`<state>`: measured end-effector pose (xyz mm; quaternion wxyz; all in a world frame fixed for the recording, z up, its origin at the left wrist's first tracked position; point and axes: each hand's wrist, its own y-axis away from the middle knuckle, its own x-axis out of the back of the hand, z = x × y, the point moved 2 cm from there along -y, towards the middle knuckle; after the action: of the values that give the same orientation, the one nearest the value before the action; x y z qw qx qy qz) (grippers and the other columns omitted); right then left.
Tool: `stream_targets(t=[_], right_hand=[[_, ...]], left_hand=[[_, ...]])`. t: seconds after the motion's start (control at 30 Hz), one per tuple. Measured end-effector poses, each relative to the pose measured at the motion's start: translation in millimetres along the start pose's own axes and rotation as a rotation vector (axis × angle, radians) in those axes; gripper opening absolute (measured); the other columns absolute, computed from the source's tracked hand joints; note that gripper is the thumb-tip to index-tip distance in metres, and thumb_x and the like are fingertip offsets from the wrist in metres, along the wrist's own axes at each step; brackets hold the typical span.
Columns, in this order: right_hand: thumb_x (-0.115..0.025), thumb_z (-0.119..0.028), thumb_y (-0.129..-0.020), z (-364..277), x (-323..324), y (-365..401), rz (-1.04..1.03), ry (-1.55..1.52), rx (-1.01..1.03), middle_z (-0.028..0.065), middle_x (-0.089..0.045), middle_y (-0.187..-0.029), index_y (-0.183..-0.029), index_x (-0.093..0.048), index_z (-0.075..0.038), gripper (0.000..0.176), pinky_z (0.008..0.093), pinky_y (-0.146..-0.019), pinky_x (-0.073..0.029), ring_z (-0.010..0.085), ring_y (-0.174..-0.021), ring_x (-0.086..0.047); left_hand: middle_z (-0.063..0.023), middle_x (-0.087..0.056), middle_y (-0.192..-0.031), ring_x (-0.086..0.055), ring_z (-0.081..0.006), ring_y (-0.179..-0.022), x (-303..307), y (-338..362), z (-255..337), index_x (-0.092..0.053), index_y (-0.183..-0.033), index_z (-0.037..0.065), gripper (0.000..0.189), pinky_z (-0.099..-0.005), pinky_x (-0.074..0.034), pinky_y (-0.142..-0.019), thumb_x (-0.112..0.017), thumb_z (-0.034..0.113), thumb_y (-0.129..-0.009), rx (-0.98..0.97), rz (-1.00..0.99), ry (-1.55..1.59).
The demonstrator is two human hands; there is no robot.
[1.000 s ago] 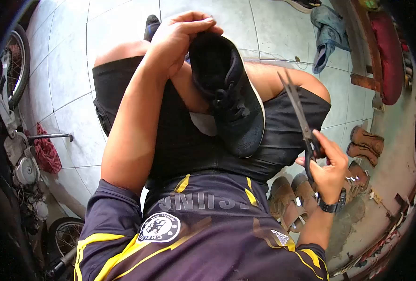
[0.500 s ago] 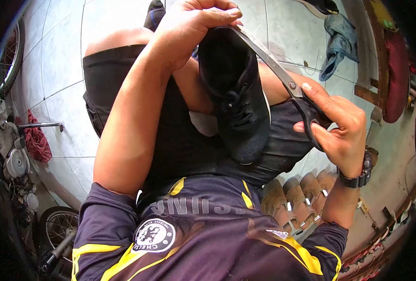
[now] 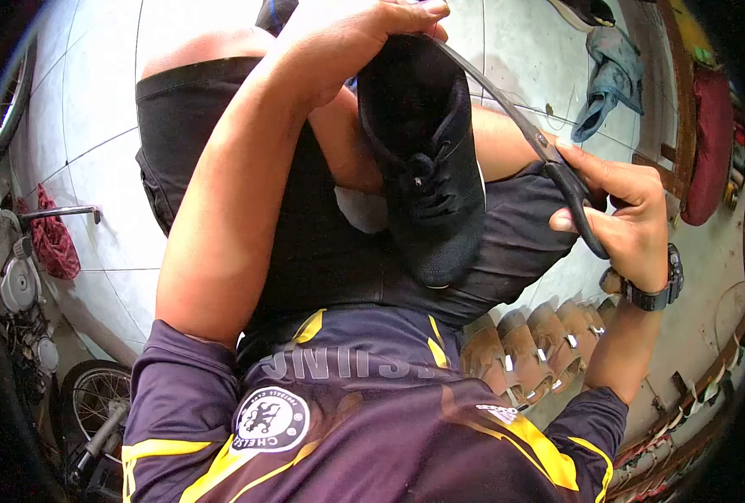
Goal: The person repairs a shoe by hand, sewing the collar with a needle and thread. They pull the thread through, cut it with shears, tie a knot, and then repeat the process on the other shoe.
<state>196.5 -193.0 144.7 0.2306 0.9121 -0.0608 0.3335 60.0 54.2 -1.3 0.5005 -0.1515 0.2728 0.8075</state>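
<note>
A black lace-up shoe (image 3: 435,210) rests over my lap, its toe toward my body and its opening facing up. My left hand (image 3: 355,33) is at the shoe's heel, thumb and fingers pinched together on something too small to make out. Scissors (image 3: 515,113) with long metal blades and black handles are in my right hand (image 3: 628,210), thumb at one handle and a finger along the pivot. The blade tips reach the shoe's heel, right beside my left fingertips, and look nearly together.
Several brown sandals (image 3: 527,352) line the floor at lower right. Blue denim cloth (image 3: 611,80) lies on the tiles (image 3: 104,101) at upper right. A motorbike part (image 3: 20,285) and a wheel (image 3: 96,398) stand at left, near a red cloth (image 3: 54,243). A dark red cushion (image 3: 709,147) is far right.
My right hand has shifted slightly right with the scissors, whose handles now look closer together. My left hand has moved a little up and right. The shoe has barely shifted.
</note>
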Motion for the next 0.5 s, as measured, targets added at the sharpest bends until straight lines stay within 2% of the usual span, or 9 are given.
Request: stream_targets(t=[0.1, 0.17, 0.2, 0.3, 0.5], right_hand=[[-0.089, -0.006, -0.070, 6, 3, -2, 0.005, -0.050, -0.011, 0.0114, -0.078, -0.101, -0.127, -0.069, 0.005, 0.062, 0.0231, -0.085, -0.050, 0.0069, -0.090, -0.064], [-0.089, -0.005, -0.071, 11, 6, -2, -0.048, -0.176, -0.125, 0.0096, -0.077, -0.108, -0.130, -0.067, 0.005, 0.063, 0.0229, -0.087, -0.050, 0.0071, -0.095, -0.065], [-0.089, -0.005, -0.071, 14, 7, -3, -0.060, -0.275, -0.164, 0.0094, -0.075, -0.116, -0.133, -0.065, 0.006, 0.067, 0.0232, -0.090, -0.050, 0.0086, -0.098, -0.066], [-0.090, -0.005, -0.070, 23, 10, -5, -0.085, -0.376, -0.182, 0.0111, -0.074, -0.119, -0.134, -0.064, 0.006, 0.070, 0.0238, -0.092, -0.050, 0.0099, -0.101, -0.066], [-0.090, -0.006, -0.070, 30, 11, -7, -0.101, -0.328, -0.143, 0.0116, -0.073, -0.121, -0.134, -0.063, 0.006, 0.070, 0.0259, -0.096, -0.050, 0.0112, -0.104, -0.066]], left_hand=[[-0.0061, -0.073, -0.087, -0.071, -0.0137, -0.082, -1, 0, 1, -0.069, -0.102, 0.001, 0.010, -0.0259, -0.056, -0.076, -0.072, 0.009, -0.097, -0.012, -0.001, -0.018], [-0.0060, -0.072, -0.087, -0.070, -0.0137, -0.081, -1, 1, 0, -0.069, -0.102, 0.001, 0.009, -0.0261, -0.056, -0.076, -0.071, 0.009, -0.097, -0.007, 0.016, -0.052], [-0.0059, -0.072, -0.086, -0.070, -0.0137, -0.081, -1, 0, 1, -0.069, -0.102, 0.001, 0.010, -0.0261, -0.056, -0.076, -0.071, 0.009, -0.097, -0.022, 0.001, -0.035], [-0.0060, -0.072, -0.085, -0.070, -0.0137, -0.080, -2, -1, 0, -0.069, -0.102, 0.001, 0.010, -0.0260, -0.056, -0.076, -0.071, 0.010, -0.097, -0.028, 0.008, -0.030], [-0.0062, -0.072, -0.085, -0.070, -0.0138, -0.079, -3, 1, 3, -0.069, -0.102, 0.002, 0.010, -0.0262, -0.056, -0.076, -0.071, 0.010, -0.098, -0.003, 0.029, -0.078]])
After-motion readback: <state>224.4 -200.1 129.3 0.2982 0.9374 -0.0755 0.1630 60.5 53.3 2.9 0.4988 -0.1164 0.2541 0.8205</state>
